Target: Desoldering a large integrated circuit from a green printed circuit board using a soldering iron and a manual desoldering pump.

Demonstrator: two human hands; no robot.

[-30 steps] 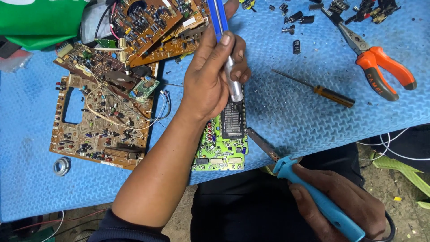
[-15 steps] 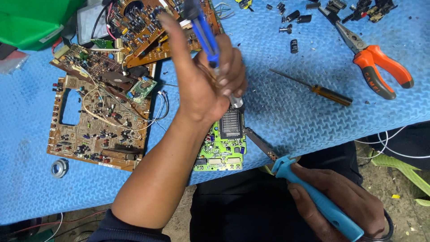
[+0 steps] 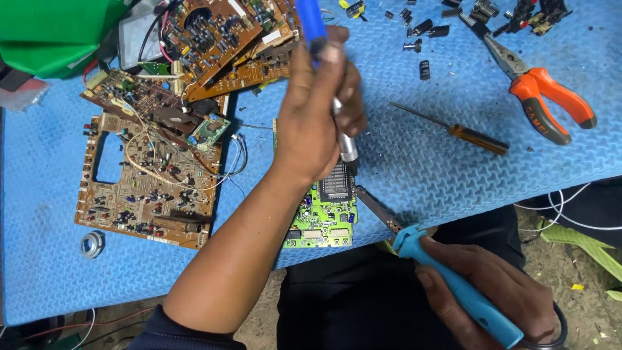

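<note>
Blue foam mat (image 3: 453,175) spreads across the view, a big brown circuit board (image 3: 146,188) lying on its left part. Left hand (image 3: 317,110) is wrapped tight round a blue-handled desoldering pump (image 3: 346,146), tip down on the green circuit board (image 3: 324,214). Right hand (image 3: 492,291) clasps a blue soldering iron (image 3: 447,282) near the mat's front edge
</note>
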